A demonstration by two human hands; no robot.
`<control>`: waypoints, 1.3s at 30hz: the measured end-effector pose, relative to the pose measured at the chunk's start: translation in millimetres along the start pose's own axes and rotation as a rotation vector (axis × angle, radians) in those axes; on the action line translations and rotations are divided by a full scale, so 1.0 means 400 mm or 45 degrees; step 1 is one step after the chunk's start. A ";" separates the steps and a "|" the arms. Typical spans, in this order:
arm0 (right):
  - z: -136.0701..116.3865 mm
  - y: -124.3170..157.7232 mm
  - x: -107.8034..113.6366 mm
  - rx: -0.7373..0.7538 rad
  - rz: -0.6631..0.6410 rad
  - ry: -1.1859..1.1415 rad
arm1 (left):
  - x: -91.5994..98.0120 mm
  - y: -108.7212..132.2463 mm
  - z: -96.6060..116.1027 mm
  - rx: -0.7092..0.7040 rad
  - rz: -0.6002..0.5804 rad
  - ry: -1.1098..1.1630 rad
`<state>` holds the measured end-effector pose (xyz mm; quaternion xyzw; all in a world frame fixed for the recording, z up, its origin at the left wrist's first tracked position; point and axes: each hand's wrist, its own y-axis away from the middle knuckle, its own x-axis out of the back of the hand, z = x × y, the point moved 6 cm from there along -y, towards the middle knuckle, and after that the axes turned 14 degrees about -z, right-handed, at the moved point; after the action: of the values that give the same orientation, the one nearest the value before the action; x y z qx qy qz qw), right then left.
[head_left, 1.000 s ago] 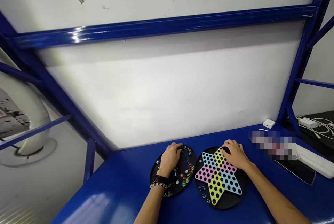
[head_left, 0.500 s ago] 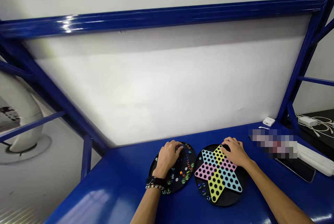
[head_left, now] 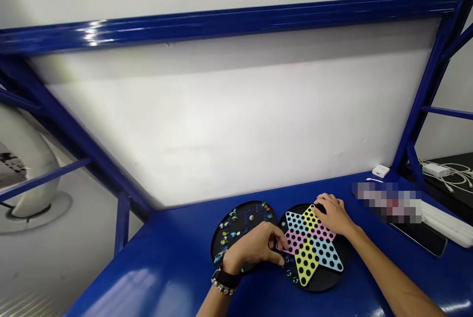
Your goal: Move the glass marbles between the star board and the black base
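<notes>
My left hand [head_left: 255,247] hovers at the left edge of the Chinese checkers board [head_left: 322,283], with thumb and fingers curled towards each other. What they hold, if anything, is too small to make out. Blue marbles [head_left: 289,273] lie in the board's black base just below the fingertips. A star of yellow, pink and light-blue points [head_left: 327,253] with black holes covers most of the base. At the board's far right edge, my right hand [head_left: 333,216] grips the rim. Partly under my left forearm and hand, a round black tray [head_left: 215,238] holds several coloured marbles [head_left: 233,216].
The boards rest on a blue tabletop [head_left: 166,243] against a white wall. To the right lie a dark phone [head_left: 421,239], a white power strip [head_left: 449,226] and a small white case [head_left: 380,171]. Blue frame bars [head_left: 236,23] stand around.
My left hand has moved right and nearer from the marble tray to the board's left edge, uncovering the tray's far part. Marbles in the tray have shifted. My right hand stays on the rim.
</notes>
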<state>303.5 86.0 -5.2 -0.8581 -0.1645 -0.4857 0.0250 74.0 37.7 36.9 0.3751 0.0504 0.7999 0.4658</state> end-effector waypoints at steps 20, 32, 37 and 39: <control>0.005 -0.004 -0.005 0.002 0.003 -0.007 | 0.075 0.097 -0.178 0.348 0.168 -0.077; 0.005 -0.002 -0.006 0.004 -0.009 -0.010 | 0.079 0.086 -0.171 0.356 0.218 -0.161; 0.005 -0.002 -0.007 0.005 0.003 -0.004 | 0.116 0.124 -0.159 0.366 0.453 -0.149; 0.007 -0.004 -0.008 0.008 0.008 -0.003 | 0.140 0.150 -0.158 0.342 0.628 -0.134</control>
<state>303.7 87.0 -9.6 -0.8590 -0.1634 -0.4843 0.0290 -25.2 64.6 48.7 0.4753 0.0387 0.8547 0.2052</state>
